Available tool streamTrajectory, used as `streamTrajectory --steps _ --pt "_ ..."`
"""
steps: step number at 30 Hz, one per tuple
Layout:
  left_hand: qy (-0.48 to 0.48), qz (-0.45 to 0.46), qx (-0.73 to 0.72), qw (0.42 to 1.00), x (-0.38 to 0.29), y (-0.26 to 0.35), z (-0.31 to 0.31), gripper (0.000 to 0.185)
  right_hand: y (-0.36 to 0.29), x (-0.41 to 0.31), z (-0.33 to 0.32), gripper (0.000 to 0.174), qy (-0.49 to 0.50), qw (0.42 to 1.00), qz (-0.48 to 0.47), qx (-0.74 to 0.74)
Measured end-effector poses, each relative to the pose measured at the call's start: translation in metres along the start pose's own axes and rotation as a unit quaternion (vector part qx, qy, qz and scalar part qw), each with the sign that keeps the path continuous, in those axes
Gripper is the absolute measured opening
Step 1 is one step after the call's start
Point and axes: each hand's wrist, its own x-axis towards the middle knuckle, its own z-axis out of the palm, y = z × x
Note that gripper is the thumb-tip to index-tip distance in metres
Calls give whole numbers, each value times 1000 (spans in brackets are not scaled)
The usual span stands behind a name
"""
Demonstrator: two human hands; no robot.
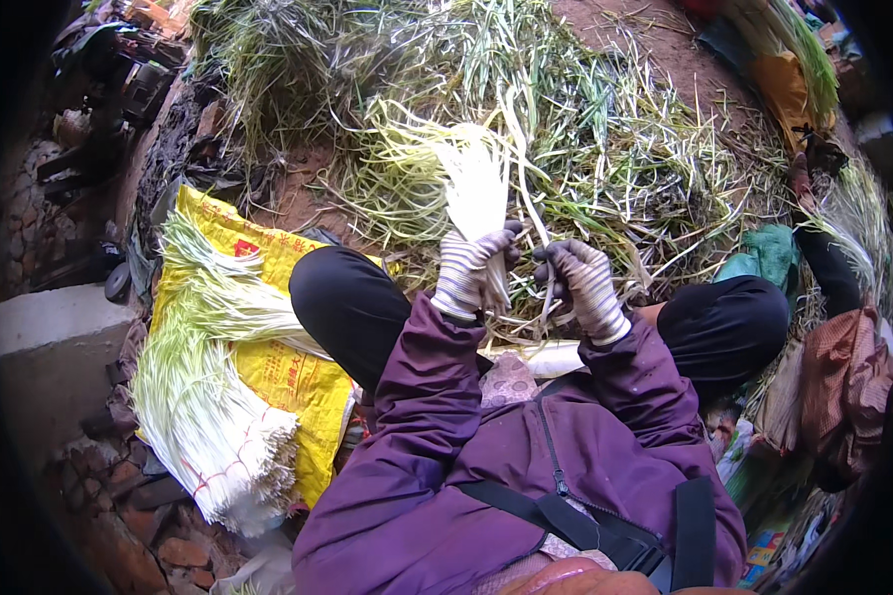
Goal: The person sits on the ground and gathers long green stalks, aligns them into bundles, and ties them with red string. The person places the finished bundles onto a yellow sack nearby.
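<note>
Both my hands wear striped knit gloves with dark fingers. My left hand point(476, 268) is closed around a bunch of pale garlic chives point(476, 178), white at the stems and yellowish at the leaf tips. The leaves fan out away from me. Just to the right, my right hand point(577, 279) pinches a thin pale stalk point(530, 197) between thumb and fingers, apart from the bunch. Below and beyond both hands lies a heap of loose green and straw-coloured leaves point(603, 149).
On my left, tied bundles of chives point(201, 401) and a looser bunch point(249, 305) rest on a yellow woven sack point(290, 379). A concrete block point(59, 320) and broken bricks point(182, 552) lie farther left. Right of my knee are green sacking point(770, 253) and reddish checked cloth point(837, 372).
</note>
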Motion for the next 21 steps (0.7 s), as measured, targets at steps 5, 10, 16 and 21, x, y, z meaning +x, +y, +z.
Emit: streamTrajectory --steps 5,10,16,21 --pt "-54 -27 0 998 8 -5 3 31 10 1 14 21 -20 986 -105 -128" --pt "-48 -22 -22 998 9 -2 2 23 7 3 11 23 -36 995 -67 -59" --pt "-87 -24 -117 989 -3 -1 4 38 -10 -6 18 28 -80 995 -56 -17" --pt "-60 45 60 995 4 -2 3 52 14 2 15 23 -26 983 -135 -125"
